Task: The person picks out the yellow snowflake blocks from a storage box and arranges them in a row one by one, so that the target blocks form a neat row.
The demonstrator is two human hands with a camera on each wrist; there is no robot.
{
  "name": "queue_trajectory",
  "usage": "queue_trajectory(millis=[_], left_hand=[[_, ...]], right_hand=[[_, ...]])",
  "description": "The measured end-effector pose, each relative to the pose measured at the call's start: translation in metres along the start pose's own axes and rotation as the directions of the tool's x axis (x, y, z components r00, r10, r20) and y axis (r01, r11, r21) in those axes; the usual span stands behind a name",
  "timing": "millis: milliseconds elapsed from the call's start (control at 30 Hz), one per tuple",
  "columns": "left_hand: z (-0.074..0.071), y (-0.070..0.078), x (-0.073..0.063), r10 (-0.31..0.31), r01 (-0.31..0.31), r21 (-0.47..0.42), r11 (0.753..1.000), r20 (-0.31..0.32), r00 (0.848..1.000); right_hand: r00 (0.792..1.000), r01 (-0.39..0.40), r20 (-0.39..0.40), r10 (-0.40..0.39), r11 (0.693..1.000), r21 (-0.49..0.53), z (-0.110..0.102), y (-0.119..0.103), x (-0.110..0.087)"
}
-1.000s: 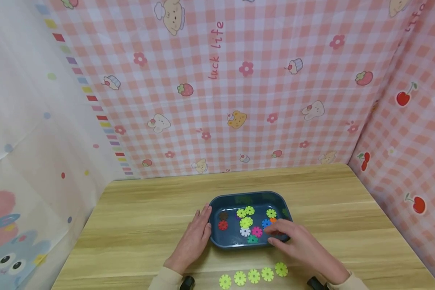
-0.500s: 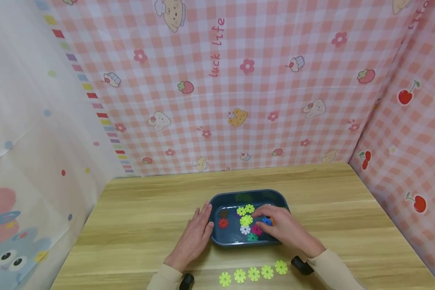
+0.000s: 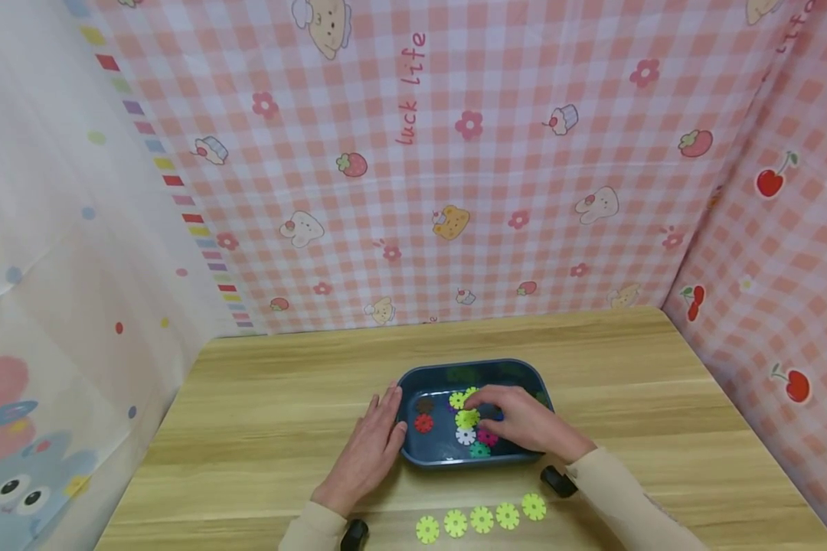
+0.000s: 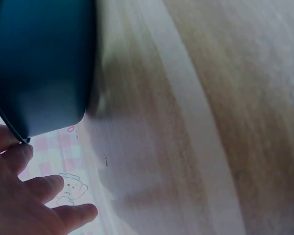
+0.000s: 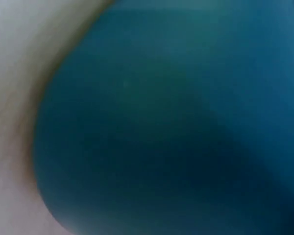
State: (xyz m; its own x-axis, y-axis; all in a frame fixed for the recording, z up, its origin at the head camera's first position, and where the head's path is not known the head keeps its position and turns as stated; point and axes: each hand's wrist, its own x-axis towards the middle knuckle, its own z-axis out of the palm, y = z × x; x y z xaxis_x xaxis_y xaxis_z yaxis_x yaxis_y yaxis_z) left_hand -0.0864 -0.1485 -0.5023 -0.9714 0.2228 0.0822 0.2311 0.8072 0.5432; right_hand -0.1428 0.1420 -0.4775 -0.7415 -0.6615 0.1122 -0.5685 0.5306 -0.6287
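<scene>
In the head view a dark blue tray lies on the table, holding several notched plastic discs. My left hand rests against its left end with fingers extended; the left wrist view shows those fingers spread beside the tray's wall. My right hand reaches over the tray's right half, thumb and index finger apart near yellow-green discs. White, magenta and green discs lie just below. Only the blurred tray shows in the right wrist view.
A red disc and a brown disc lie in the tray's left part. In front of the tray, several yellow-green discs form a row on the wooden table. Patterned cloth hangs behind the table.
My right hand has moved left across the tray, from the blue and orange discs to the yellow-green ones. The left hand stays at the tray's left end.
</scene>
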Motion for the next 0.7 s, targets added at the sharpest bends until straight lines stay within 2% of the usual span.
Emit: queue_trajectory(millis=[367,700], left_hand=[[-0.001,0.001,0.000,-0.013,0.014,-0.020,1.000,0.010,1.000],[-0.001,0.002,0.001,-0.030,0.030,-0.019,0.999,0.013,0.999]], right_hand=[[0.993,-0.044,0.114,0.043,0.999,0.007,0.004,0.005,0.014],[0.985,-0.045,0.164,0.046,0.999,-0.012,0.008,0.011,0.023]])
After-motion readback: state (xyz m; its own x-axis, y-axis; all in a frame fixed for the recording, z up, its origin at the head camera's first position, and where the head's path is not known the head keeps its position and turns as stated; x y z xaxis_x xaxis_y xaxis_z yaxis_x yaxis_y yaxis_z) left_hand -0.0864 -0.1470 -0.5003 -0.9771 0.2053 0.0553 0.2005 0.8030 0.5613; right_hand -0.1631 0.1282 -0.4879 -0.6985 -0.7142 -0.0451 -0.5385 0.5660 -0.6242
